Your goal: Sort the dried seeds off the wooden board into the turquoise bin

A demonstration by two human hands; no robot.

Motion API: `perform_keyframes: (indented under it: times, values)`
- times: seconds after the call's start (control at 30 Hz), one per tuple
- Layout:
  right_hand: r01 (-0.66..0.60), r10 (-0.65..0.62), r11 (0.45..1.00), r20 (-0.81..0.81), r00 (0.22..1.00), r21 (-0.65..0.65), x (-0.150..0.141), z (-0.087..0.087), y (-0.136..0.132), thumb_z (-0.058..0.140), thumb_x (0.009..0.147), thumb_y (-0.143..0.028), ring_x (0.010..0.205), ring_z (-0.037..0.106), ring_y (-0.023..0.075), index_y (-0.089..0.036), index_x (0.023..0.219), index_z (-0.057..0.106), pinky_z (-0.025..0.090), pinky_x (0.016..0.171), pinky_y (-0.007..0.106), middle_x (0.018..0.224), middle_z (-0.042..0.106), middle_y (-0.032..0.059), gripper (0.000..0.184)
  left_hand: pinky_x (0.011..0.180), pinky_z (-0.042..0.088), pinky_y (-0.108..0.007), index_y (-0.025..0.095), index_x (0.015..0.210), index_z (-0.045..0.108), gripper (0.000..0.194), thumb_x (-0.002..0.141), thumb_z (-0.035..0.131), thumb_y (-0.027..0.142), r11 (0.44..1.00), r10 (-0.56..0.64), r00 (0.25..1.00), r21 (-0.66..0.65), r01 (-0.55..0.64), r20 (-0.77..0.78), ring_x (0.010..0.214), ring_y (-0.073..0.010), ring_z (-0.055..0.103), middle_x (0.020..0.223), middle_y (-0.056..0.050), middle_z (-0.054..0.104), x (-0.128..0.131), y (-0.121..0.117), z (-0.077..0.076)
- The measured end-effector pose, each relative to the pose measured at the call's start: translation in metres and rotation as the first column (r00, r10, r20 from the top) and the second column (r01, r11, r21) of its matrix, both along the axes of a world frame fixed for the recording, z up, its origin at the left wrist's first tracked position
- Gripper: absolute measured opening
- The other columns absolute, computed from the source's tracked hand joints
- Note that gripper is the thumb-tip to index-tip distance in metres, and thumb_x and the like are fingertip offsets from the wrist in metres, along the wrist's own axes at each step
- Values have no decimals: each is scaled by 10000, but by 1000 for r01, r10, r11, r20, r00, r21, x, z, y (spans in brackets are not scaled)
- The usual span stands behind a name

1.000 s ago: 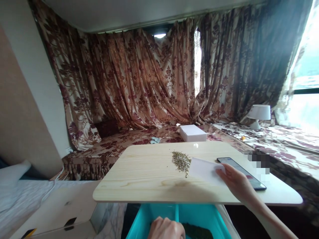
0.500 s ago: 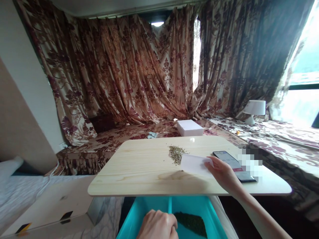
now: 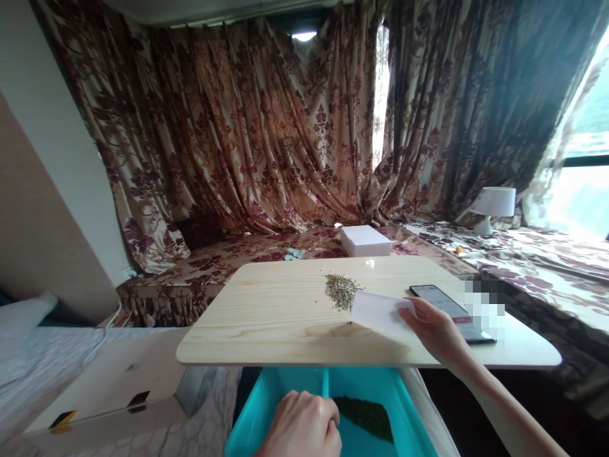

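Note:
A small heap of dried green leaves (image 3: 341, 290) lies on the pale wooden table (image 3: 266, 324). My right hand (image 3: 435, 330) pinches a white paper card (image 3: 379, 312) whose left edge touches the heap's near right side. My left hand (image 3: 301, 426) is closed over the near rim and centre divider of a turquoise plastic bin (image 3: 404, 406) under the table's front edge. More dark green leaves (image 3: 365, 417) lie in the bin's right compartment.
A black phone (image 3: 450, 309) rests on the table to the right of my hand. Behind the table, a white box (image 3: 365, 239) sits on a floral-covered bench, and a white lamp (image 3: 492, 206) stands at right. Heavy patterned curtains hang behind. A white cardboard box (image 3: 109, 390) lies at left.
My right hand has slid the card left against the heap's edge. My left hand has come further up on the bin's rim, and the view has tilted down, showing more of the bin.

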State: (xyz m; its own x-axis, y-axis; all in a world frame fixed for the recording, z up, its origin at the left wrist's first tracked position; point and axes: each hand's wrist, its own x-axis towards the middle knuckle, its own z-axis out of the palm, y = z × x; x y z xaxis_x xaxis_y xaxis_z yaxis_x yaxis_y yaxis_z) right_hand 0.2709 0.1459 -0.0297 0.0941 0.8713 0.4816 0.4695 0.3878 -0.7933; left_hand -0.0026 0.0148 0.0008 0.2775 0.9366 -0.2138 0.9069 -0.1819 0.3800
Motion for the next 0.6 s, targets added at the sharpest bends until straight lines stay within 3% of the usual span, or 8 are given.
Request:
perform_keyframes:
  times: [0.23,0.6]
  values:
    - [-18,18,1000,4,1000,16,3,5,-3,662,712,-601,685,715,243,-231,831,675,584,617,331,729,758,57,389,948,415,-349,231,1034,726,396,831,391,179,1000,1,1000,-5,-1,-10,1045,-259,597,1049,-74,697,0,1,-4]
    - [-37,37,999,45,998,-3,-4,2,-1,632,748,-530,714,709,250,-219,867,688,588,665,366,760,752,62,338,965,406,-363,235,1053,714,401,872,359,191,999,38,999,-6,-38,35,1083,-265,571,1105,-69,681,-2,-7,3]
